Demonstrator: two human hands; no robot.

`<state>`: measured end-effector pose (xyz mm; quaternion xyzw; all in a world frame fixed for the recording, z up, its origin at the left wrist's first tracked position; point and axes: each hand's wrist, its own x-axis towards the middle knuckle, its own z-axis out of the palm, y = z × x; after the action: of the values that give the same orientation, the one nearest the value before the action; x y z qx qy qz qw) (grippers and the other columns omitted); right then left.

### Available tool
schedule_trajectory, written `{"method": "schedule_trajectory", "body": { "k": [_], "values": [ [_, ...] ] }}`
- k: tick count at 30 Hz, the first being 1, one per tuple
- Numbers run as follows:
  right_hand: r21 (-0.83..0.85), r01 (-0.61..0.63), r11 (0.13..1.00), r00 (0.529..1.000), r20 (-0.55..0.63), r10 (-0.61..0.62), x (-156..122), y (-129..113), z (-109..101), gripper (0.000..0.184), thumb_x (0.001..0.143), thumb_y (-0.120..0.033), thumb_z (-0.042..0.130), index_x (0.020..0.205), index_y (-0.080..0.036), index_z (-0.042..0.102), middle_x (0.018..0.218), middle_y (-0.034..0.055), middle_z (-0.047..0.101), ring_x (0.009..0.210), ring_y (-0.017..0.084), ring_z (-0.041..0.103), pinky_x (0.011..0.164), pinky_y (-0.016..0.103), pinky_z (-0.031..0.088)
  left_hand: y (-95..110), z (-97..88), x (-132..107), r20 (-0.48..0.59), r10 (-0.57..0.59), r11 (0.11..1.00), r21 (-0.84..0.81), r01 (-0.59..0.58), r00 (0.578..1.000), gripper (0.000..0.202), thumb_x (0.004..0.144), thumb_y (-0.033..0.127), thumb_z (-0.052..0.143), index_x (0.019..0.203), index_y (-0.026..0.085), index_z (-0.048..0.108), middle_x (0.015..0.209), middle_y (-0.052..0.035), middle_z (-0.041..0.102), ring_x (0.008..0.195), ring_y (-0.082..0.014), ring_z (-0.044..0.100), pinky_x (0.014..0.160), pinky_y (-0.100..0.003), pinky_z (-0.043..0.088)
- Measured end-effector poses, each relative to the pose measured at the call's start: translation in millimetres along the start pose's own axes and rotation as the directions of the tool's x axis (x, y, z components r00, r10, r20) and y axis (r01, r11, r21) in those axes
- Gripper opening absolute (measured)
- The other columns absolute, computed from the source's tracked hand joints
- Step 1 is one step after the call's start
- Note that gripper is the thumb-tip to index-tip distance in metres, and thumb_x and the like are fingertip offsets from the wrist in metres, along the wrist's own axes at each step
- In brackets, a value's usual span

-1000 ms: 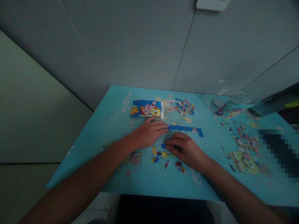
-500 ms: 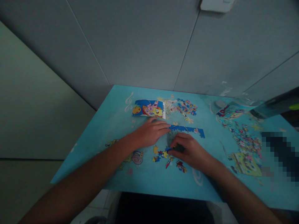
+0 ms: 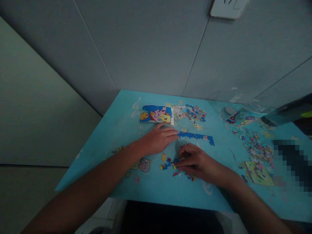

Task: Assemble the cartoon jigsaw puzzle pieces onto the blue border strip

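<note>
My left hand [image 3: 162, 138] lies flat with its fingers stretched out, the tips at the left end of an assembled blue strip of jigsaw puzzle [image 3: 193, 135]. Below that strip, my right hand [image 3: 195, 162] pinches a puzzle piece, mostly hidden by the fingers, low over a small group of loose pieces [image 3: 166, 163]. Some of this group are blue, yellow and red. Behind my left hand is a picture card [image 3: 157, 113] with cartoon figures on a blue ground.
A heap of puzzle pieces [image 3: 196, 113] lies at the back of the turquoise table [image 3: 117, 126]. Farther right are a clear plastic container [image 3: 246, 115], a dark bottle [image 3: 287, 109] and more scattered pieces [image 3: 255, 143]. A grey wall [image 3: 151, 48] rises behind.
My right hand has shifted slightly down, closer over the loose pieces, and its fingers have changed position. My left hand stays at the strip's end. The view has tilted a little.
</note>
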<state>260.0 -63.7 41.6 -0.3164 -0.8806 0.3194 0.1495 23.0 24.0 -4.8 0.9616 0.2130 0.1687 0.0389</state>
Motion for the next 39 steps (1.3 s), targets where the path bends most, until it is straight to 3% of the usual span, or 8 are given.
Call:
{"method": "schedule_trajectory", "body": {
  "k": [8,15,20,24,27,32,35,39],
  "values": [
    [0.087,-0.039,0.995,0.998,0.042,0.036,-9,7,-11,0.016,0.094,-0.033,0.07,0.106,-0.03,0.081,0.109,0.0064,0.065,0.107,0.022,0.06,0.097,0.039,0.049,-3,2.6,-1,-0.006,0.004,1.0,0.001,-0.004,1.0,0.04,0.097,0.012,0.051,0.135,0.023,0.059,0.143,-0.0051,0.061,0.133,-0.0227,0.053,0.117,-0.049,0.029],
    [0.164,-0.092,0.982,0.991,-0.079,0.106,-8,16,-10,0.019,0.098,-0.032,0.065,0.108,-0.024,0.079,0.105,0.0061,0.068,0.095,0.018,0.064,0.089,0.036,0.052,-9,5.5,0,-0.019,-0.003,0.999,-0.05,0.002,1.0,0.04,0.097,0.011,0.049,0.133,0.023,0.061,0.14,-0.006,0.062,0.131,-0.02,0.055,0.112,-0.044,0.036],
    [0.183,-0.196,0.963,0.928,-0.283,0.243,-8,23,-20,0.027,0.099,-0.04,0.06,0.107,-0.022,0.078,0.095,0.0045,0.072,0.084,0.018,0.064,0.074,0.031,0.051,-11,6.9,1,-0.019,0.001,0.999,-0.045,-0.002,1.0,0.041,0.097,0.011,0.048,0.135,0.023,0.06,0.141,-0.0065,0.062,0.131,-0.0198,0.055,0.113,-0.044,0.036],
    [0.212,-0.225,0.951,0.923,-0.265,0.278,-16,23,-25,0.029,0.096,-0.046,0.063,0.1,-0.02,0.077,0.091,0.0041,0.073,0.081,0.017,0.063,0.072,0.03,0.05,-12,8.7,1,-0.016,0.002,0.999,-0.045,-0.002,1.0,0.042,0.096,0.01,0.048,0.134,0.024,0.061,0.142,-0.005,0.061,0.132,-0.0202,0.054,0.114,-0.045,0.035],
    [0.224,-0.235,0.946,0.93,-0.232,0.286,-31,8,-17,0.026,0.096,-0.043,0.064,0.098,-0.02,0.077,0.092,0.0044,0.073,0.083,0.018,0.064,0.073,0.03,0.051,-11,8.0,0,-0.009,-0.003,0.999,-0.051,0.003,1.0,0.044,0.095,0.009,0.047,0.134,0.024,0.061,0.142,-0.0046,0.061,0.133,-0.0205,0.054,0.115,-0.045,0.034],
    [0.162,-0.3,0.94,0.894,-0.297,0.337,-63,-22,19,0.019,0.099,-0.034,0.063,0.111,-0.025,0.075,0.098,0.005,0.07,0.091,0.019,0.065,0.083,0.034,0.052,-11,5.8,-1,0.008,-0.006,0.998,-0.056,0.007,1.0,0.043,0.097,0.01,0.046,0.134,0.025,0.06,0.143,-0.0048,0.06,0.133,-0.0198,0.054,0.116,-0.045,0.035],
    [0.117,-0.332,0.936,0.882,-0.312,0.353,-71,-27,35,0.02,0.098,-0.032,0.066,0.114,-0.027,0.075,0.103,0.0054,0.07,0.097,0.02,0.065,0.089,0.036,0.052,-13,7.1,-2,0.003,0.008,0.999,-0.049,-0.007,1.0,0.044,0.096,0.011,0.045,0.135,0.025,0.059,0.143,-0.0046,0.06,0.133,-0.0199,0.053,0.116,-0.046,0.035],
    [0.084,-0.367,0.927,0.868,-0.329,0.373,-69,-25,40,0.018,0.097,-0.026,0.066,0.112,-0.025,0.075,0.103,0.0059,0.069,0.098,0.02,0.064,0.092,0.036,0.051,-15,8.9,-2,-0.008,0.009,0.998,-0.057,-0.009,1.0,0.045,0.095,0.01,0.046,0.134,0.026,0.06,0.143,-0.0033,0.06,0.133,-0.0202,0.053,0.115,-0.046,0.037]
  ]
}}
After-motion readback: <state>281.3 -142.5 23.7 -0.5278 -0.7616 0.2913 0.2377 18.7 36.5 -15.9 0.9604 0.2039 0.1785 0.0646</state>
